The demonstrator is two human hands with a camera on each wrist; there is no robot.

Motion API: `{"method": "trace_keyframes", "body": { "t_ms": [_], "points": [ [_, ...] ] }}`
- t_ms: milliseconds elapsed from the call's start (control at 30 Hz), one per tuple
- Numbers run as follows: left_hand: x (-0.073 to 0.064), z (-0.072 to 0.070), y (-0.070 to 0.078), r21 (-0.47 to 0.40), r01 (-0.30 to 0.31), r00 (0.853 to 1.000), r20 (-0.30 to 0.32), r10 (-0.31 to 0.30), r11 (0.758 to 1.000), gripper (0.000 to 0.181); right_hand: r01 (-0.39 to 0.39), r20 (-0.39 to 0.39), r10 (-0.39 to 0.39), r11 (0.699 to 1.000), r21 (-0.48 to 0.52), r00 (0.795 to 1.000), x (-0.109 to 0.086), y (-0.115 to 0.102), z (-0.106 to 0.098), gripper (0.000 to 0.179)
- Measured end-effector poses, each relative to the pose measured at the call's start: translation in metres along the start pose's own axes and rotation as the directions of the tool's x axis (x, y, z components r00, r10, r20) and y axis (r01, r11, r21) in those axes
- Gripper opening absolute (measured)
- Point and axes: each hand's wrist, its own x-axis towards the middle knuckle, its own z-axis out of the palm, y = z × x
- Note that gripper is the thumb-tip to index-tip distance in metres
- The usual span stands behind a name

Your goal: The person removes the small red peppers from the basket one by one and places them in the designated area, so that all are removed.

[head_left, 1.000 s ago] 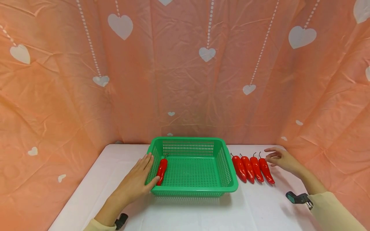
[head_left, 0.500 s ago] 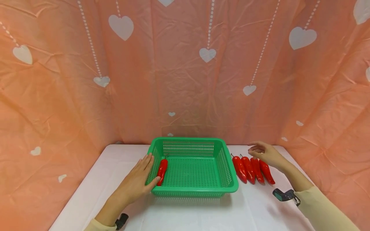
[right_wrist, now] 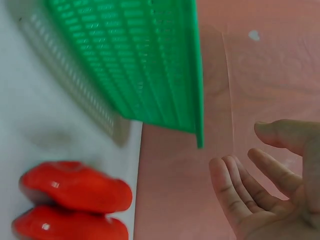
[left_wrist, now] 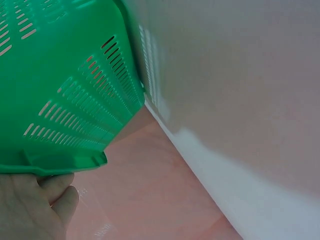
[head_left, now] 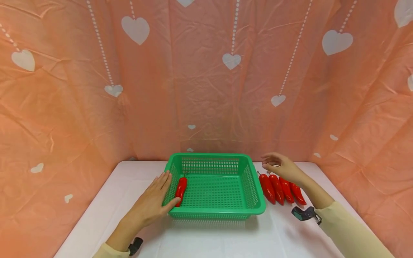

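A green perforated basket (head_left: 216, 210) stands mid-table with one red chili pepper (head_left: 181, 190) lying along its left side. My left hand (head_left: 150, 202) rests on the basket's left rim, fingers straight and thumb over the front corner. Right of the basket, several red chili peppers (head_left: 267, 188) lie side by side on the table. Above their stem ends hovers my right hand (head_left: 284, 168), its fingers loosely bent and holding nothing. In the right wrist view the right hand (right_wrist: 270, 190) shows a gap between thumb and fingers, with two peppers (right_wrist: 75, 187) at lower left.
The table (head_left: 200, 240) has a white cover. Behind it and at both sides hangs an orange-pink cloth (head_left: 206, 107) with white hearts. Each wrist carries a dark strapped device, such as the right wrist camera (head_left: 304, 214).
My right hand has moved left over the row of peppers, from the far right one towards the basket. The left hand and the basket have stayed put.
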Motion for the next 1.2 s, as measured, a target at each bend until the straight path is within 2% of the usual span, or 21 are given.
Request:
{"method": "trace_keyframes", "body": {
  "t_ms": [267, 600, 900, 1200],
  "points": [
    [0.001, 0.001, 0.0, -0.014, 0.018, 1.0, 0.016, -0.018, 1.0, 0.097, 0.049, 0.013, -0.05, 0.998, 0.038, 0.999, 0.015, -0.012, 0.017, 0.042],
    [0.0, 0.001, 0.001, -0.007, 0.03, 0.999, 0.02, -0.03, 1.0, 0.098, 0.087, 0.085, -0.096, 0.991, 0.105, 0.992, 0.033, -0.03, 0.043, 0.043],
    [0.0, 0.002, 0.001, -0.004, 0.03, 0.999, 0.015, -0.03, 1.0, 0.099, 0.11, 0.078, -0.113, 0.993, 0.042, 0.991, 0.049, -0.05, 0.071, 0.041],
    [-0.001, 0.0, 0.003, -0.005, 0.035, 0.999, 0.011, -0.035, 0.999, 0.099, 0.081, 0.128, -0.086, 0.996, 0.039, 0.988, 0.053, -0.065, 0.08, 0.043]
  ]
}}
